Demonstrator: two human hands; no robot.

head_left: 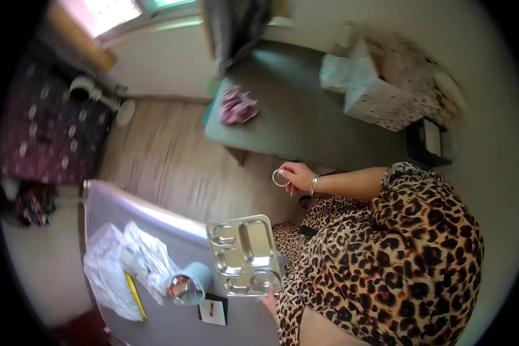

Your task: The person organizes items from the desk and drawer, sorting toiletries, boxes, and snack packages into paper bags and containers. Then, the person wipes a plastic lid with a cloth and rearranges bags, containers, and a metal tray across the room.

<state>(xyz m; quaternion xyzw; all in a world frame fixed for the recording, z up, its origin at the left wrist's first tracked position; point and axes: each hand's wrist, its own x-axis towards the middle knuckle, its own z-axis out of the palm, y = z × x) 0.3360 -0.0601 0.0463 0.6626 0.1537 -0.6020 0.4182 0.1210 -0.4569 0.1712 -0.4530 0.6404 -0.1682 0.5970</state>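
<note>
My right hand (296, 176) is closed with a thin round bangle (280, 177) pinched between its fingers, held out over the floor beside the table. More bangles (314, 184) circle that wrist. A steel compartment tray (241, 252) is at the table's near edge, and its upper compartments hold nothing visible. In its lower corner, the round compartment holds what looks like a clear round bowl (264, 281). My left hand (269, 301) grips the tray's corner just below this bowl; most of that hand is hidden by my leopard-print clothing.
On the table (155, 323) lie white plastic bags (118, 268), a light-blue cup-like container (193, 282) and a small white pad (214, 312). A grey-green bench (294, 98) bears a pink cloth (237, 106) and a patterned box (380, 86). A fan-like white object (98, 97) stands far left.
</note>
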